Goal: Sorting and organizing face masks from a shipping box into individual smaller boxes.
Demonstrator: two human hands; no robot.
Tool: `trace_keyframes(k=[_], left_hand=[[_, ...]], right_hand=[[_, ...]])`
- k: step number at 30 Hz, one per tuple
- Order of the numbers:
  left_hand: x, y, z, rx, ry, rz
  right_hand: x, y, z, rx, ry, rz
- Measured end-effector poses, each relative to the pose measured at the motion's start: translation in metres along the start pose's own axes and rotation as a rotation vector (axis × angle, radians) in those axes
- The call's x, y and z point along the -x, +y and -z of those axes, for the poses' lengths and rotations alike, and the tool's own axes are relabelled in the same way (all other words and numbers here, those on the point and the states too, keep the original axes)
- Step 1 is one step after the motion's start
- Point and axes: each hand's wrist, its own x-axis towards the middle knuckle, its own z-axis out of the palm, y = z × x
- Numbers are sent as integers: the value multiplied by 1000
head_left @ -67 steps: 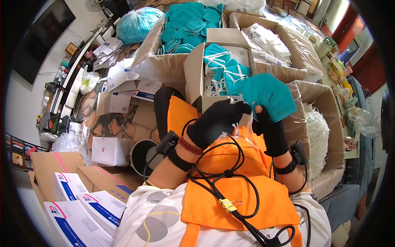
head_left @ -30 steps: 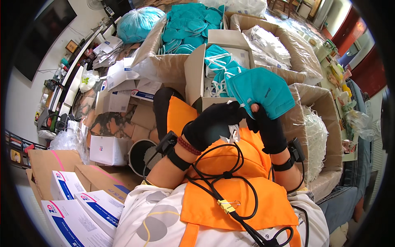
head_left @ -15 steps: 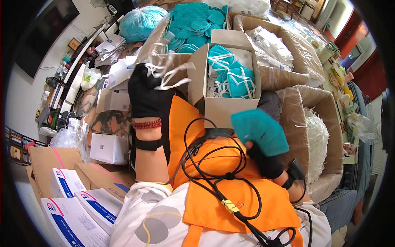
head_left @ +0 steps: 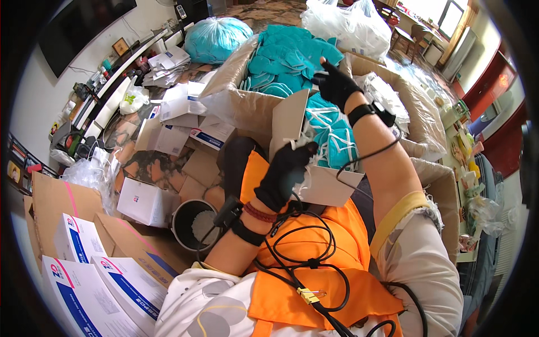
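Observation:
An open carton (head_left: 325, 188) stands in front of me, holding folded teal masks (head_left: 334, 137) with white straps. My left hand (head_left: 285, 173), in a black fingerless glove, is closed at the carton's near left side. White elastic straps (head_left: 306, 138) show at its fingers and hang below them. My right hand (head_left: 338, 89), gloved the same way, is raised over the carton's far side. Its index finger and thumb are apart, and nothing shows between them. Behind it, a lined box holds a heap of loose teal mask pieces (head_left: 286, 56).
Black cables (head_left: 314, 264) loop over my orange apron. A dark bucket (head_left: 181, 218) with whitish contents stands left of my knee. Printed white boxes (head_left: 95, 297) are at lower left. A lined carton (head_left: 418, 121) with white packets is at right. A teal-filled bag (head_left: 218, 39) lies far left.
My right hand has moved up and forward over the carton; the teal mask it held is no longer in it. My left hand has come down and right to the carton with the straps. The view has shifted.

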Motion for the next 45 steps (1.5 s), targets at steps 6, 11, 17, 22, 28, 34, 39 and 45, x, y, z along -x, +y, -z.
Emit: trace_keyframes(k=[6, 11, 17, 22, 28, 34, 39, 45], left_hand=[[-14, -25, 19, -551, -131, -494], [-10, -21, -7, -494, -232, -544], [-5, -25, -33, -1021, -359, -955], [-5, -22, -19, -871, -373, -1016], [9, -3, 6, -437, -194, -497], [-8, 2, 25, -29, -247, -310], [-18, 12, 34, 644, -695, -47], [6, 9, 0, -505, -342, -538]], right_hand=[[16, 66, 74, 1143, -168, 735], [97, 143, 117, 1191, -303, 605], [112, 184, 163, 1245, -133, 568], [112, 201, 162, 1517, -27, 583], [132, 218, 150, 1456, 35, 497], [145, 214, 160, 1297, -118, 620], [154, 200, 162, 1013, -6, 939], [134, 188, 153, 1398, 282, 828]])
